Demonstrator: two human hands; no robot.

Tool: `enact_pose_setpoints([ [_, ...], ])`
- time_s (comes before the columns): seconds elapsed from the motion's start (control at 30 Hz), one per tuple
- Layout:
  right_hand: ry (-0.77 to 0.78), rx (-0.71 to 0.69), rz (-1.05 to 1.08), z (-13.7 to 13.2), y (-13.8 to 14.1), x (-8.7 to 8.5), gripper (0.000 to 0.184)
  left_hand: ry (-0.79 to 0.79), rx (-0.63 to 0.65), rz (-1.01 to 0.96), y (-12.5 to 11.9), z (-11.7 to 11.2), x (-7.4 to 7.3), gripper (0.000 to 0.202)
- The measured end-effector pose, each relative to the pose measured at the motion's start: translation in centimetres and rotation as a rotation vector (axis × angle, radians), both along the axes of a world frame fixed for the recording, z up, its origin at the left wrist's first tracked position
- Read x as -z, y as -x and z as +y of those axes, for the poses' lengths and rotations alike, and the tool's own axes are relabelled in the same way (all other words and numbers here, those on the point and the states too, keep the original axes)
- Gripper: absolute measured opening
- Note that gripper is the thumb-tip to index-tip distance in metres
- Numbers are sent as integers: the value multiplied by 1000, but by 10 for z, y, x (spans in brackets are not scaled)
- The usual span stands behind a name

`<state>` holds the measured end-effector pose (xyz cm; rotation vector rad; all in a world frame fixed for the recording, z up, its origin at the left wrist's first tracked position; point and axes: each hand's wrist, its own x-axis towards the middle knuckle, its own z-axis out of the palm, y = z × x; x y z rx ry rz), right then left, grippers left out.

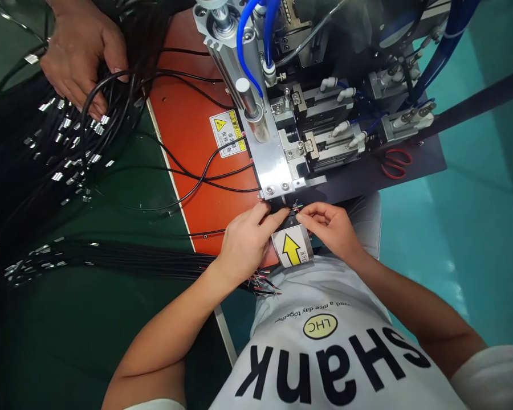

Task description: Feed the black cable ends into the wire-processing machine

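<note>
My left hand point(247, 239) is closed at the front edge of the machine, thumb and index finger pinching a black cable near its stripped end. Opposite it, my right hand point(330, 226) pinches the thin coloured wires point(298, 207) that fan out of that end. Both sets of fingertips meet just above a metal plate with a yellow arrow point(291, 249). Under my left forearm lies a bundle of black cables point(154, 257), with stripped wire ends point(260, 280) poking out beside my shirt.
A pneumatic machine point(273, 154) with blue hoses stands right ahead on an orange board point(188, 176). Red-handled scissors point(397, 164) lie on its dark base. Another person's hand point(85, 60) rests on a heap of black cables with silvery connectors point(68, 122) at the upper left.
</note>
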<state>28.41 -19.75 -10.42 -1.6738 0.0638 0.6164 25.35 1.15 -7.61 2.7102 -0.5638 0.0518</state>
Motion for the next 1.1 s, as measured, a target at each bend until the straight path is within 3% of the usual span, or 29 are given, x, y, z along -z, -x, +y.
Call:
enact_pose_setpoints([
  [0.1, 226, -18, -277, 4, 4, -11, 15, 4, -4, 17, 0, 0, 0, 37],
  [0.2, 500, -121, -640, 3, 0, -21, 15, 6, -5, 21, 1, 0, 0, 37],
  [0.27, 566, -193, -768, 2, -4, -24, 15, 11, -6, 17, 1, 0, 0, 38],
  [0.43, 489, -238, -744, 0, -15, -23, 13, 9, -13, 19, 2, 0, 1, 38],
  [0.63, 133, -67, -417, -1, -19, -1, 10, 23, -16, 10, 2, -1, 1, 38],
  [0.73, 27, 1, -202, -4, -20, 9, 20, 18, -17, 11, 2, -1, 2, 39],
  [0.93, 93, 18, -257, 8, -22, 3, 24, 11, -16, 6, 2, 0, 3, 39],
  [1.1, 243, 41, -542, 15, -17, -3, 15, 17, -1, 22, 2, 0, 2, 38],
])
